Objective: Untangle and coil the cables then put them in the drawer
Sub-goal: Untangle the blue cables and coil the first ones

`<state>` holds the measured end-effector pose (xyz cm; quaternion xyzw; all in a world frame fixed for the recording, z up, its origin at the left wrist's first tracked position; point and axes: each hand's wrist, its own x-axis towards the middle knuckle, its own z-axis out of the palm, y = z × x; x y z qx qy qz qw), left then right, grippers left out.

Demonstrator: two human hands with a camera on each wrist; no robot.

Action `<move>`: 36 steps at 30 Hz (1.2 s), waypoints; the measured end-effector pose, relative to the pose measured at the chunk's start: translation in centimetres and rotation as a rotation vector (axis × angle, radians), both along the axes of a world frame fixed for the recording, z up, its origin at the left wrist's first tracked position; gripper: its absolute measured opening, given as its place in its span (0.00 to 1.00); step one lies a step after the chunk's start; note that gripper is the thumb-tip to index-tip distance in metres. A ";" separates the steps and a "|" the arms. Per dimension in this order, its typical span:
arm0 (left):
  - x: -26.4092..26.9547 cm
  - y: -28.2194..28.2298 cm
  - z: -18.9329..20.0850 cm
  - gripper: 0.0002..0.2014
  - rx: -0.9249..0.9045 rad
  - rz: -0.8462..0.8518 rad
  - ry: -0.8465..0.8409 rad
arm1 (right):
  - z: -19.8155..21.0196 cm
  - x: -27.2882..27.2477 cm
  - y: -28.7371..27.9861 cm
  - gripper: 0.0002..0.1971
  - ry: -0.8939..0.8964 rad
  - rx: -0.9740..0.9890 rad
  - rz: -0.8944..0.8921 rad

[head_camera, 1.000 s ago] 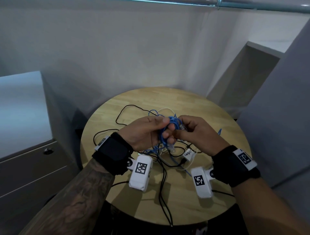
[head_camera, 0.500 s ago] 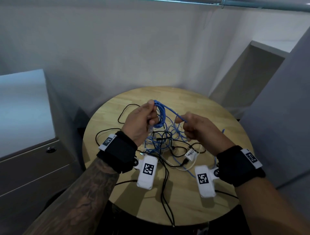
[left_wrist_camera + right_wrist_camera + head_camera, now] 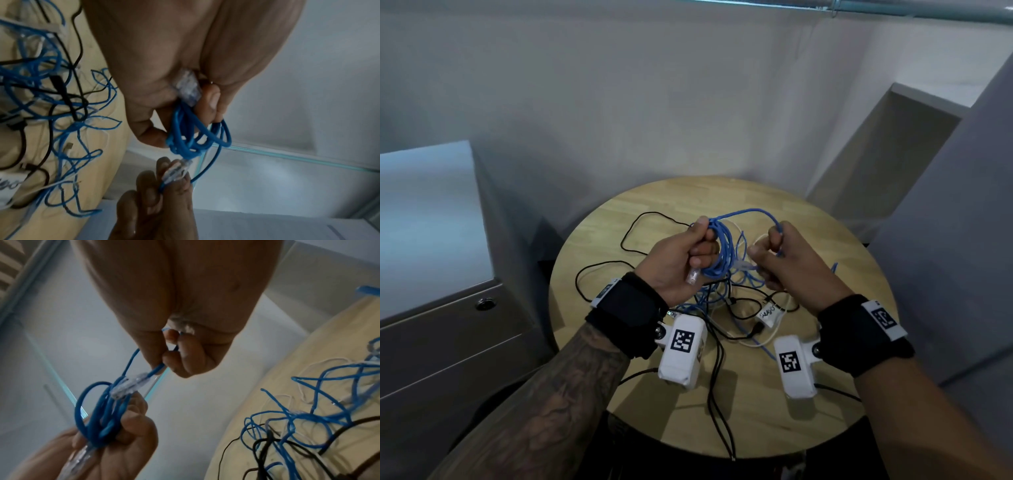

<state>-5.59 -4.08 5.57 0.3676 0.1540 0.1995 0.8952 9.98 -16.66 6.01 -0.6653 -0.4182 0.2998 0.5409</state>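
Gripping a small coil of blue cable (image 3: 717, 251) in our left hand (image 3: 681, 260), we keep the fingers curled round the bundled loops at centre frame, above the table. One clear plug (image 3: 693, 275) of this cable protrudes from the bottom of the fist; in the left wrist view the same plug (image 3: 188, 86) lies against the palm, with the loops just below it. From the top of the coil a single strand arcs rightward to our right hand (image 3: 787, 263), which pinches it between thumb and forefinger, the remaining fingers curled in. In the right wrist view a second clear plug (image 3: 128, 385) sits between the two hands, touching the coil.

Beneath both hands, at lower centre of the head view, the remaining tangle of cables (image 3: 739, 301) rests on the round wooden table (image 3: 835, 260): blue, black and white strands crossing one another, with a white labelled tag (image 3: 768, 313) among them. At the left edge of the frame stands a grey drawer cabinet (image 3: 448, 342), its fronts closed.
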 end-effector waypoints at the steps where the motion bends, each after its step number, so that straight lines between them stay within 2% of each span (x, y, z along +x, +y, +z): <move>1: 0.0 -0.1 0.0 0.15 -0.023 -0.018 -0.011 | 0.1 -0.2 0.0 0.18 0.004 0.033 0.010; 4: 0.1 -0.5 -0.1 0.16 -0.057 -0.075 -0.028 | 0.1 -0.4 0.2 0.19 -0.010 0.121 -0.004; 9: 0.2 -1.2 0.1 0.17 -0.094 -0.186 -0.093 | -0.2 -0.4 0.8 0.20 -0.137 0.220 -0.121; 13: 0.7 -1.2 -0.5 0.17 -0.080 -0.156 -0.061 | -0.2 -1.1 1.2 0.20 -0.098 0.246 -0.122; 15: 1.0 -1.3 -1.2 0.17 -0.085 -0.129 -0.033 | -0.2 -1.7 1.5 0.20 -0.037 0.244 -0.133; 19: 1.3 -1.7 -1.8 0.18 -0.105 -0.122 -0.067 | -0.6 -1.8 1.8 0.15 0.356 0.238 -0.097; 20: 1.2 -1.5 -1.7 0.17 -0.111 -0.112 -0.085 | -0.6 -1.8 1.8 0.12 0.403 0.202 -0.073; 22: 1.1 -0.9 -1.4 0.16 -0.110 -0.090 -0.099 | -0.5 -2.0 1.5 0.06 0.298 0.091 -0.039; 24: 0.9 -0.4 -1.3 0.17 -0.098 -0.075 -0.094 | -0.7 -2.4 1.3 0.09 0.203 0.068 -0.034; 26: 0.7 -0.4 -1.0 0.17 -0.098 -0.069 -0.101 | -1.0 -2.6 1.4 0.12 0.312 0.092 -0.023; 29: 0.3 0.1 -0.7 0.17 -0.112 -0.060 -0.150 | -0.6 -2.3 1.3 0.08 0.567 0.166 0.064; 30: 0.2 0.4 -0.6 0.17 -0.123 -0.066 -0.177 | -0.3 -2.2 1.2 0.11 0.600 0.179 0.095; 33: -0.1 0.7 -0.4 0.17 -0.140 -0.094 -0.207 | -0.1 -2.2 1.2 0.12 0.576 0.172 0.115; 36: 0.3 -0.3 -0.8 0.16 -0.122 -0.094 -0.165 | -0.9 -2.6 1.5 0.13 0.533 0.080 0.052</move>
